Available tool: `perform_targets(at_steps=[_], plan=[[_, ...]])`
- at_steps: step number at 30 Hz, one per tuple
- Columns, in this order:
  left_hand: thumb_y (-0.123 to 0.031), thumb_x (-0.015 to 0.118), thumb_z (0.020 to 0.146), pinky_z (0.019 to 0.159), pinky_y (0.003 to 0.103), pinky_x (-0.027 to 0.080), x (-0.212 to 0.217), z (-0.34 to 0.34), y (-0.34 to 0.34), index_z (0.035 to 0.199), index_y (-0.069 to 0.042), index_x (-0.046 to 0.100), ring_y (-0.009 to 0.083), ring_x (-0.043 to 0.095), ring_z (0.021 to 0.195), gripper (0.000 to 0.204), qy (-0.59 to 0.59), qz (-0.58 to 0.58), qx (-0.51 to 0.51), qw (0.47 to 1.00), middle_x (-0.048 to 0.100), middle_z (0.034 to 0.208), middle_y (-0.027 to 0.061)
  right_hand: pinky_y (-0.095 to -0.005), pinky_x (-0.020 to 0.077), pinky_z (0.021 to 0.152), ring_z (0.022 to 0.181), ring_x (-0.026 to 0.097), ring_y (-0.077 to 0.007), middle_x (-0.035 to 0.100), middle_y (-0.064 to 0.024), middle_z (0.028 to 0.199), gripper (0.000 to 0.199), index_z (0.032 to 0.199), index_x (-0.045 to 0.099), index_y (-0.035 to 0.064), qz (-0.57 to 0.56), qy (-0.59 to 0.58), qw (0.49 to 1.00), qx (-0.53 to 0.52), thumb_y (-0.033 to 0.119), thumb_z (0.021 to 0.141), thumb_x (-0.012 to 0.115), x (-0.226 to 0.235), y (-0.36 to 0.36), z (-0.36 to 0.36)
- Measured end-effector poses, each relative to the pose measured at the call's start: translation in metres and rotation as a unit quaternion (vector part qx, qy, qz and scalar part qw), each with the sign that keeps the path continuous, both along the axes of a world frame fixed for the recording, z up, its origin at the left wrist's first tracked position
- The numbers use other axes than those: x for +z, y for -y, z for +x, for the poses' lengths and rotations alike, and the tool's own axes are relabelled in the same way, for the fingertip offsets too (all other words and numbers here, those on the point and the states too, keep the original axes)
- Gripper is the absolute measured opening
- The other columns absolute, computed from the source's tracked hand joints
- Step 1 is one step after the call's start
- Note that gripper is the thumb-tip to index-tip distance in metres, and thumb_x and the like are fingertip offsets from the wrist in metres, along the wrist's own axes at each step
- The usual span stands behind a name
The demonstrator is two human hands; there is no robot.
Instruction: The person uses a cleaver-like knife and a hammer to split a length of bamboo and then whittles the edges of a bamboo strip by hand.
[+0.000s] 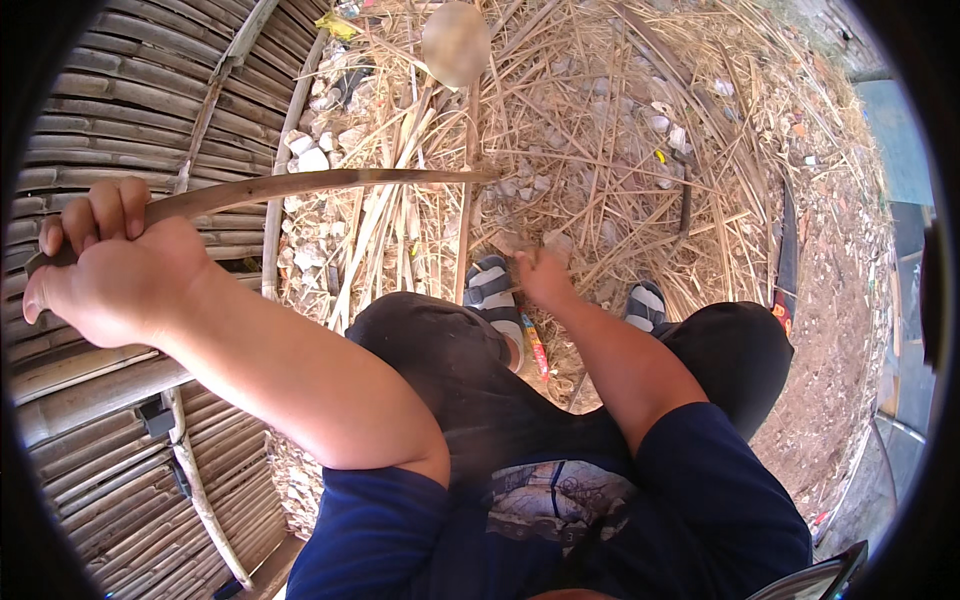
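My left hand [130,262], raised at the left, is closed round one end of a long, slightly curved brown wooden strip [330,182]. From my fist the strip runs to the right above the littered ground, its far end tapering. Low between my knees, my right hand [548,278] reaches down with its fingers apart, near a small flat brown piece [508,243]. Its fingertips are blurred against the litter, and whether they touch that piece does not show.
A slatted bamboo wall [110,150] stands close on my left. Straw and split strips [610,170] cover the ground, with pale stones [312,158] by the wall. My sandalled foot [490,288] is near my right hand. A dark long blade-like thing [787,245] lies at the right.
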State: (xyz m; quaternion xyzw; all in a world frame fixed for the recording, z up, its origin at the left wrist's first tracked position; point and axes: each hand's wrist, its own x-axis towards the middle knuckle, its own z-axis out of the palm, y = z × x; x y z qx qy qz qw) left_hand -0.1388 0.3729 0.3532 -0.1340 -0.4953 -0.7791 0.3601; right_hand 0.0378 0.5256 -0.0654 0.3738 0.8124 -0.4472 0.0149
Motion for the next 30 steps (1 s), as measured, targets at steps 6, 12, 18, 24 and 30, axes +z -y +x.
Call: perform_targets(at_steps=[6,12,18,24,30], plan=[[-0.047,0.039,0.099,0.048,0.028,0.02,0.0,-0.001,0.008,0.079,-0.011,0.041,0.0126,0.019,0.05,0.041,-0.022,-0.01,-0.016,1.0,0.026,0.061,-0.0008,-0.0527,0.0494,0.089,0.097,0.064,-0.0499,0.066,-0.0335,0.098,0.053,0.118,0.061,-0.0049,0.01,-0.025,1.0,0.01,0.043,0.096,0.053,0.021,0.009,-0.005],[-0.018,0.053,0.087,0.048,0.029,0.019,0.005,0.01,0.005,0.072,-0.01,0.039,0.0122,0.021,0.049,0.022,-0.046,0.036,-0.114,0.992,0.026,0.062,0.0007,-0.0524,0.05,0.085,0.094,0.064,-0.0497,0.066,-0.0329,0.096,0.053,0.102,0.063,-0.0061,0.012,0.021,1.0,-0.015,0.045,0.096,0.053,-0.007,-0.015,-0.008],[-0.019,0.048,0.088,0.047,0.029,0.021,0.024,0.015,0.054,0.071,-0.004,0.044,0.0144,0.027,0.049,0.023,-0.114,0.005,-0.186,0.976,0.037,0.068,0.0089,-0.0531,0.0502,0.084,0.093,0.065,-0.0488,0.066,-0.0327,0.094,0.054,0.102,0.063,-0.0057,0.087,-0.034,0.995,0.043,0.047,0.096,0.052,0.007,-0.008,-0.004],[-0.015,0.05,0.089,0.046,0.028,0.023,0.039,0.036,0.096,0.068,-0.008,0.044,0.0125,0.026,0.048,0.023,-0.101,-0.002,-0.254,0.962,0.032,0.062,0.0018,-0.0529,0.0497,0.084,0.093,0.064,-0.0491,0.066,-0.0323,0.093,0.053,0.103,0.062,-0.0056,0.026,0.032,0.999,-0.011,0.046,0.097,0.052,0.0,-0.026,0.002],[-0.011,0.051,0.086,0.048,0.028,0.022,0.041,0.047,0.102,0.065,-0.012,0.042,0.0112,0.024,0.047,0.024,-0.125,-0.002,-0.219,0.968,0.025,0.057,-0.002,-0.0505,0.0501,0.085,0.094,0.065,-0.0478,0.068,-0.0302,0.096,0.057,0.108,0.063,-0.0045,0.036,-0.002,0.999,-0.004,0.049,0.096,0.051,0.012,-0.028,-0.001]])
